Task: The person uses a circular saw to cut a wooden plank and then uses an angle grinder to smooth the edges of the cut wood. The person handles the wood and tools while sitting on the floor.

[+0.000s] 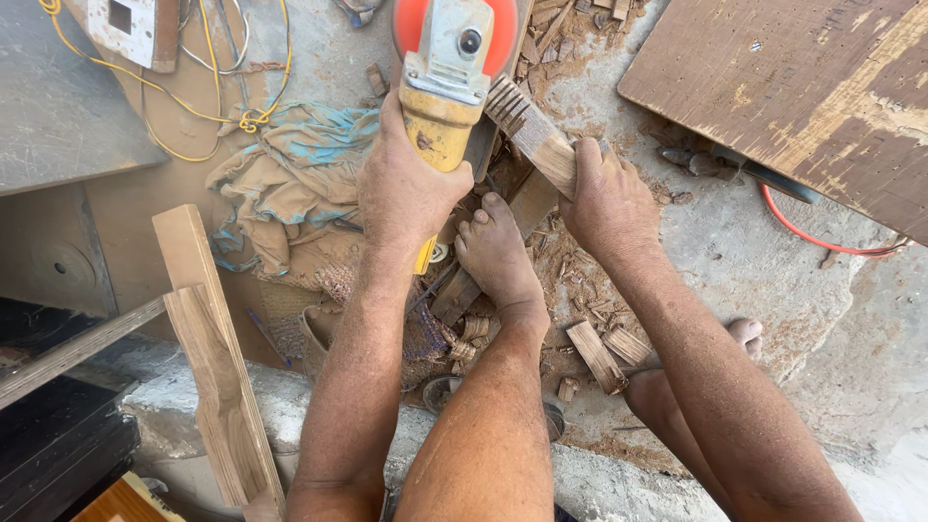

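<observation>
Left hand (408, 184) grips a yellow angle grinder (447, 82); right hand (607, 201) clasps a notched, rough wooden block (530, 133).

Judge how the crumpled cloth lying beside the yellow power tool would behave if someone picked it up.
The crumpled cloth would probably hang limp, since it lies in soft folds. It looks thin and worn, so likely light for its size. Lying flat in a heap on the ground, it should not roll or tip, though it may shed dust.

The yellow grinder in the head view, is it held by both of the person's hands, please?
No, only the left hand grips the yellow grinder; the right hand holds a notched wooden piece beside it.
</observation>
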